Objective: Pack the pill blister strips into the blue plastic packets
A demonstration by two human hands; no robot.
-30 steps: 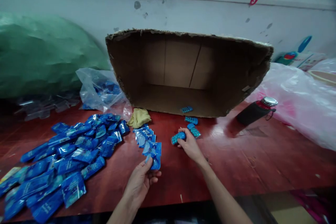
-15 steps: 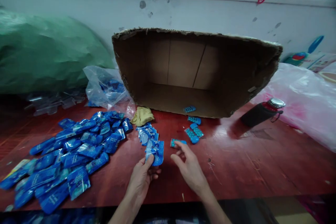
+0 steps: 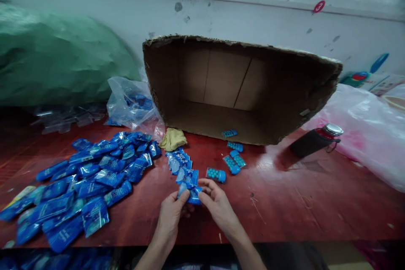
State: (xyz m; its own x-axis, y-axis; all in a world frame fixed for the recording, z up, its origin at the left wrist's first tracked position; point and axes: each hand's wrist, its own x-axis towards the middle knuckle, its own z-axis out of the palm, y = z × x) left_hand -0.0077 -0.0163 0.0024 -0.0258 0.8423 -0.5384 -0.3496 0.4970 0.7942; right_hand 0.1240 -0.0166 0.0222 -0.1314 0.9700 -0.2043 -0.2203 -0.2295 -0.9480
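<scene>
My left hand [image 3: 172,215] pinches a small blue printed packet [image 3: 193,196] by its left side, thumb on top. My right hand [image 3: 218,206] grips the same packet at its right edge between thumb and fingers. Beyond it, a short row of overlapping flat blue packets [image 3: 179,161] runs away from me. Just past my right hand lies a small clear case with blue beads and a blue cap [image 3: 215,174]. More cases of this kind [image 3: 234,162] lie farther off, and one [image 3: 229,133] rests on the box's inner floor.
A big pile of filled blue packets [image 3: 95,177] covers the left of the red table [image 3: 284,211]. An open cardboard box [image 3: 243,124] lies on its side at the back. Around it are a yellow cloth [image 3: 173,139], a clear bag [image 3: 133,103], a green sack [image 3: 63,59] and a dark bottle [image 3: 311,142].
My right hand has left the bead case and come to the packet, now gripping its right edge. My left hand keeps its hold. The view has shifted slightly.
</scene>
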